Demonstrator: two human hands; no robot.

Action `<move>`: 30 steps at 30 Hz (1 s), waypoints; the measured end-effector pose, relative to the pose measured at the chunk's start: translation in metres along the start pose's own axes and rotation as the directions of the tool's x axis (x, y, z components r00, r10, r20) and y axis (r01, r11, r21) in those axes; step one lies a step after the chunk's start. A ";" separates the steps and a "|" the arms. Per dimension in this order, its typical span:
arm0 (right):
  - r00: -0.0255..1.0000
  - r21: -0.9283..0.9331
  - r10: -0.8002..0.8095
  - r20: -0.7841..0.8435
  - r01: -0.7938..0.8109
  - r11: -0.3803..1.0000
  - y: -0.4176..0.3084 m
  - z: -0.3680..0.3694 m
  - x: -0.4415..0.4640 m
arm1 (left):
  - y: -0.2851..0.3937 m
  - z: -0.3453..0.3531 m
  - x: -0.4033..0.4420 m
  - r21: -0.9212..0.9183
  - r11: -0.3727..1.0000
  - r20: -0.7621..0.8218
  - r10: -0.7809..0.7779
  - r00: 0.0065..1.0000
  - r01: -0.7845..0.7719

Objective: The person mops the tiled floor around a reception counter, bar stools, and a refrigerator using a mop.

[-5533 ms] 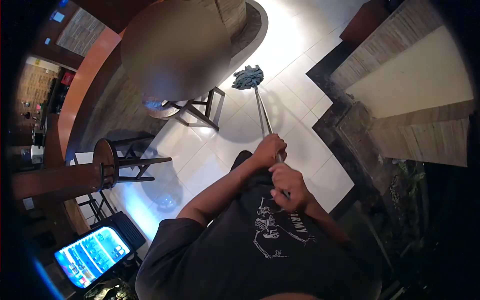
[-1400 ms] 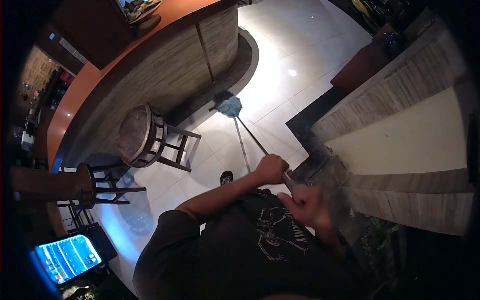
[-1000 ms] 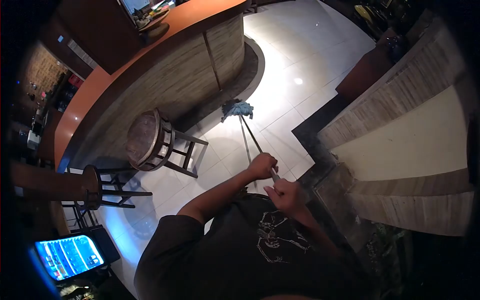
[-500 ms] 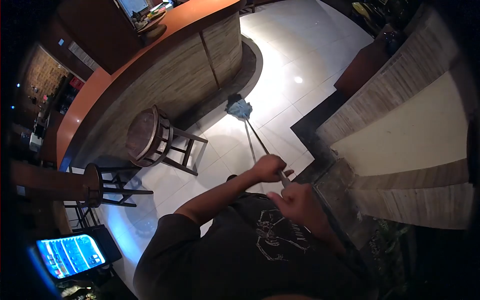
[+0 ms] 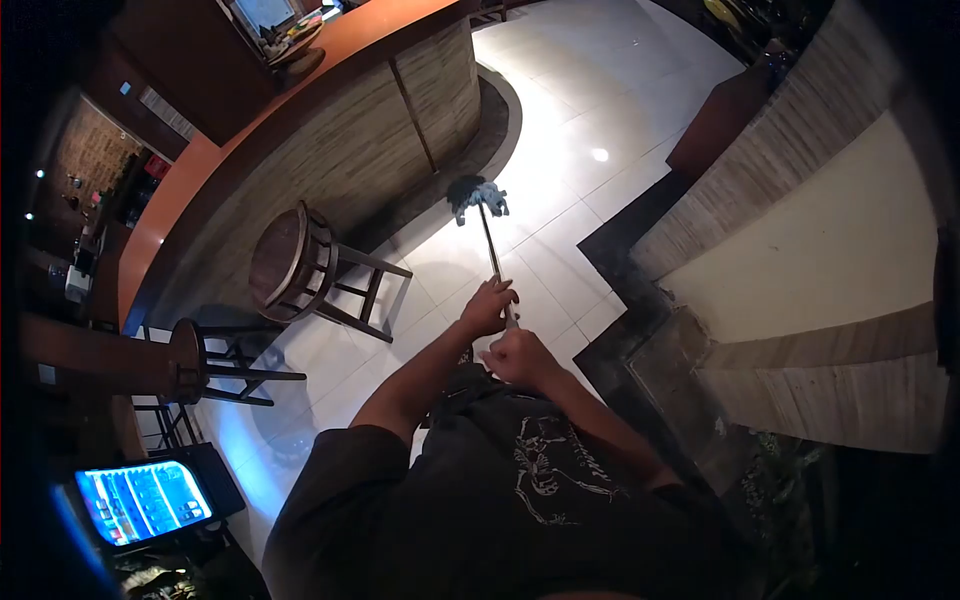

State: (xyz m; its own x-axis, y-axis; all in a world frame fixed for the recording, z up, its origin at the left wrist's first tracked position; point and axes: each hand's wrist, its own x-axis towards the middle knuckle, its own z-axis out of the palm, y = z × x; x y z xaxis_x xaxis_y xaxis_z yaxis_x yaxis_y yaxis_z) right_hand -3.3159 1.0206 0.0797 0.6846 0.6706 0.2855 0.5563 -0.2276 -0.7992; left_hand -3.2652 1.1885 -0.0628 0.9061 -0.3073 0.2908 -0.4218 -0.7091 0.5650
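A mop (image 5: 489, 240) with a grey-blue string head reaches away from me, its head on the pale floor tiles close to the dark base of the counter. My left hand (image 5: 488, 306) is wrapped round the handle, farther forward. Close to my body, my right hand (image 5: 520, 356) is closed on the upper end of the same handle. The palm side of both hands is hidden.
A curved bar counter (image 5: 360, 130) with an orange top runs along the left. Two wooden stools, one a round-seated stool (image 5: 285, 262), stand before it. At right is a stone-clad wall (image 5: 790, 180) with a stepped dark base. A lit screen (image 5: 145, 503) glows lower left.
Both hands have shifted left and forward with the handle, which now points more nearly straight ahead. The mop head has turned and spread slightly, staying near the counter base.
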 end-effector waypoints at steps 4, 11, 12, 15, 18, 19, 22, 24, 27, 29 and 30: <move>1.000 -0.037 -0.003 -0.025 0.002 0.999 0.029 -0.004 -0.011 | 0.002 0.016 0.002 0.009 0.999 0.035 -0.039 0.999 0.039; 0.961 0.017 0.266 0.070 -0.268 0.963 -0.113 -0.112 -0.023 | 0.136 -0.039 0.035 -0.023 0.997 0.222 -0.063 0.973 0.070; 0.963 0.015 0.261 0.072 -0.262 0.965 -0.120 -0.117 -0.031 | 0.146 -0.032 0.028 -0.136 0.989 0.140 -0.042 0.989 0.061; 0.967 0.051 0.242 0.081 -0.246 0.968 -0.130 -0.115 -0.041 | 0.154 -0.014 0.006 -0.324 0.946 0.004 0.000 1.000 0.001; 0.981 0.045 0.187 0.055 -0.190 0.981 -0.120 -0.098 -0.053 | 0.148 -0.013 -0.003 -0.351 0.936 -0.001 0.025 1.000 -0.024; 0.987 0.032 0.156 0.048 -0.158 0.987 -0.110 -0.088 -0.057 | 0.141 -0.014 -0.001 -0.346 0.938 0.011 0.016 1.000 -0.011; 0.995 0.015 0.098 0.012 -0.098 0.995 -0.062 -0.062 -0.054 | 0.101 0.004 0.001 -0.231 0.973 0.054 0.042 0.998 -0.029; 0.997 0.025 0.075 0.003 -0.075 0.997 -0.021 -0.038 -0.049 | 0.063 0.020 0.008 -0.171 0.984 0.161 -0.019 0.987 0.047; 0.997 0.034 0.073 0.029 -0.074 0.997 0.029 -0.007 -0.047 | 0.015 0.041 0.012 0.019 1.000 0.318 -0.009 0.948 0.003; 0.996 0.000 0.089 0.023 -0.089 0.996 0.046 0.004 -0.052 | 0.005 0.049 0.016 0.117 0.992 0.418 -0.015 0.908 -0.038; 0.997 -0.050 0.076 -0.021 -0.077 0.996 0.036 -0.006 -0.052 | 0.009 0.051 0.017 0.124 0.990 0.376 0.011 0.926 -0.062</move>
State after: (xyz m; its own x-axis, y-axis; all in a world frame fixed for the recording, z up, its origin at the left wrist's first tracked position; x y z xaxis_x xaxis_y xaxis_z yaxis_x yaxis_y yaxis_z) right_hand -3.3288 0.9735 0.0393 0.7348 0.6363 0.2351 0.5246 -0.3134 -0.7916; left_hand -3.2516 1.1440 -0.0921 0.8472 -0.5310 -0.0150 -0.4696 -0.7618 0.4462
